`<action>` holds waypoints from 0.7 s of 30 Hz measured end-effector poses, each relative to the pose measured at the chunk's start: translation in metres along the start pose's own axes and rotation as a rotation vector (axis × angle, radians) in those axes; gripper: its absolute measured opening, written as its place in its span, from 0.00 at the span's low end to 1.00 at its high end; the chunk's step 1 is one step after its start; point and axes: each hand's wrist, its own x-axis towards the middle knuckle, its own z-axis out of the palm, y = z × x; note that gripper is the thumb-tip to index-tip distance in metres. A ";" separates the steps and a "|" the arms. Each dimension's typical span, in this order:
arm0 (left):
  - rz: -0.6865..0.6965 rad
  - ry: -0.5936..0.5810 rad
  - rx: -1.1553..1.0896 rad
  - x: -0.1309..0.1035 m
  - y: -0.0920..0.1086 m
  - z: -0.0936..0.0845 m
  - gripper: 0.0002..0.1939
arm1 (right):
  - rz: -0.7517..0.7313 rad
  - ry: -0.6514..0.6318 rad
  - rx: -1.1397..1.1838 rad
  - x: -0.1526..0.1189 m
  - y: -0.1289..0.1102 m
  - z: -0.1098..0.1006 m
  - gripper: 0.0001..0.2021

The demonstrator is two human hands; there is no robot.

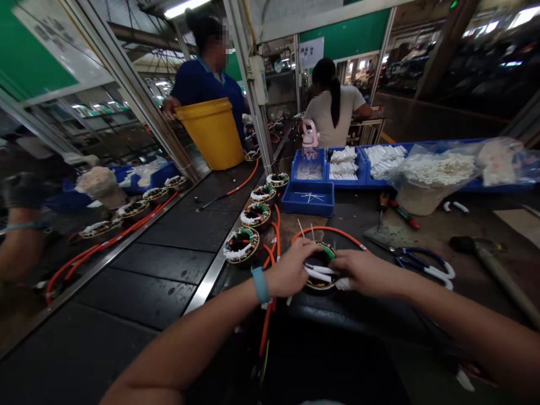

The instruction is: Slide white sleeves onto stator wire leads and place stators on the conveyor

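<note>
A motor stator (321, 286), ring-shaped with windings and a green strip along its far inner side, rests on the dark bench in front of me. My left hand (294, 267) has its fingers curled over the left rim. Against the right rim, my right hand (360, 271) holds its fingers bent and close together, with a bit of white material under them. White sleeves (318, 273) cross the stator's opening between both hands. Two thin white sticks (301, 228) rise beyond my left fingers. An orange cable (337, 229) curves behind the stator. The fingertips are partly hidden.
More stators (241, 245) line the conveyor edge (206, 284) at left. Blue bins (307, 199) with white tubes stand behind. Scissors (422, 261), a screwdriver (382, 207) and a hammer (489, 264) lie right. One person carries a yellow bucket (211, 135); another sits beyond.
</note>
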 end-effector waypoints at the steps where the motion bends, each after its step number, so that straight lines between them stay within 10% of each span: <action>1: 0.061 -0.005 0.035 -0.001 -0.008 -0.010 0.29 | 0.020 0.027 0.029 -0.008 -0.003 0.003 0.13; 8: 0.410 -0.215 0.278 0.010 -0.039 -0.006 0.15 | 0.229 0.151 -0.055 -0.020 -0.020 0.027 0.15; 14: 0.059 0.035 0.214 -0.001 -0.004 0.042 0.16 | 0.217 0.069 -0.013 -0.004 0.020 0.010 0.12; 21: -0.143 0.153 0.072 -0.006 0.011 0.053 0.13 | 0.198 0.027 0.026 0.000 0.025 0.003 0.12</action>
